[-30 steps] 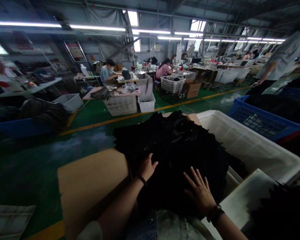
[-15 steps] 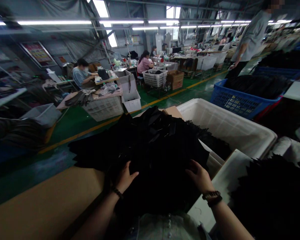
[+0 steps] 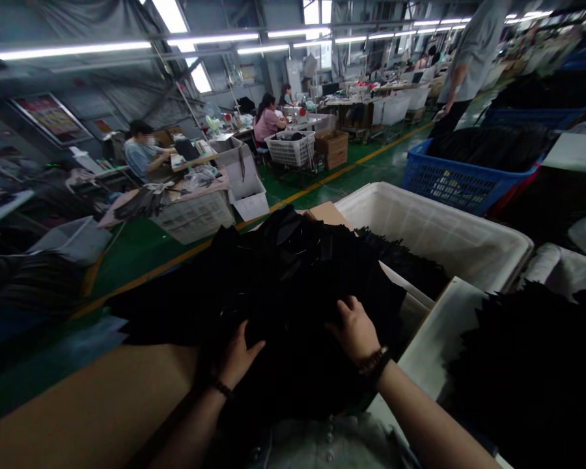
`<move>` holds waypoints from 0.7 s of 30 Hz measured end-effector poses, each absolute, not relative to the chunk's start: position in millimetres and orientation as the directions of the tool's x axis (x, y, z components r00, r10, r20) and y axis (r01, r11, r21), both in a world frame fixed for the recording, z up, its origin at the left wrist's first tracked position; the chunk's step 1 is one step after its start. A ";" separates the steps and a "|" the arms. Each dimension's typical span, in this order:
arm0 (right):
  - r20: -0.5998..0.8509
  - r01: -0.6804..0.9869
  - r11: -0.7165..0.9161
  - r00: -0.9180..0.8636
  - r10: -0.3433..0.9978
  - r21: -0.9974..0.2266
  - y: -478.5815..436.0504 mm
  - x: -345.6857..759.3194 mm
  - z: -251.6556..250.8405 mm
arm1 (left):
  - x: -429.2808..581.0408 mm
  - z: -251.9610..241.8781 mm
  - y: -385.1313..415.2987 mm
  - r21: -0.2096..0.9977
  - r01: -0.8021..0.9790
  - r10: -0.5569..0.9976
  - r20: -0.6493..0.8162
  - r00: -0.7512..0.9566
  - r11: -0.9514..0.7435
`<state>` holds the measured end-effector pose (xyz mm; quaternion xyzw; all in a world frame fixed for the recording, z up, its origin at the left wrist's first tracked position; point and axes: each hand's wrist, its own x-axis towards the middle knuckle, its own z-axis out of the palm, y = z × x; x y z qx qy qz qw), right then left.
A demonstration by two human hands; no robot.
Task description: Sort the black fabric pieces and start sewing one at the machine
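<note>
A big heap of black fabric pieces (image 3: 283,280) lies in front of me, partly on a brown cardboard sheet (image 3: 92,404). My left hand (image 3: 237,358) is dug into the heap's near left side, fingers curled into the cloth. My right hand (image 3: 356,329) grips the heap's near right side, fingers closed over the fabric; a dark watch sits on that wrist. Both forearms reach forward from the bottom edge.
A white bin (image 3: 439,234) with black pieces stands to the right, a second black pile (image 3: 532,365) on a white board nearer. A blue crate (image 3: 463,182) lies beyond. Seated workers at tables are far back; a standing person (image 3: 469,58) is at the upper right.
My hands went from lying flat with spread fingers on the heap to curling into and gripping it. The view has swung left to right, and the heap shifted towards me.
</note>
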<state>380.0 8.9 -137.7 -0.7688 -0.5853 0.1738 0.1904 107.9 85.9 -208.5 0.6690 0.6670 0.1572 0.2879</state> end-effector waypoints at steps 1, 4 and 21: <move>-0.030 0.855 -0.196 0.207 0.978 -0.481 6.6 369.1 -134.2 | 107.8 -208.2 85.8 0.598 0.800 0.979 -0.190 0.072 0.057; -0.028 0.890 -0.087 0.083 0.996 -0.448 2.0 343.1 -128.8 | 107.0 -207.6 85.2 0.610 0.791 0.971 -0.218 0.100 0.056; -0.048 0.699 -0.120 0.123 0.991 -0.705 9.0 381.7 -120.2 | 105.4 -201.1 81.6 0.665 0.746 0.973 -0.199 0.118 0.046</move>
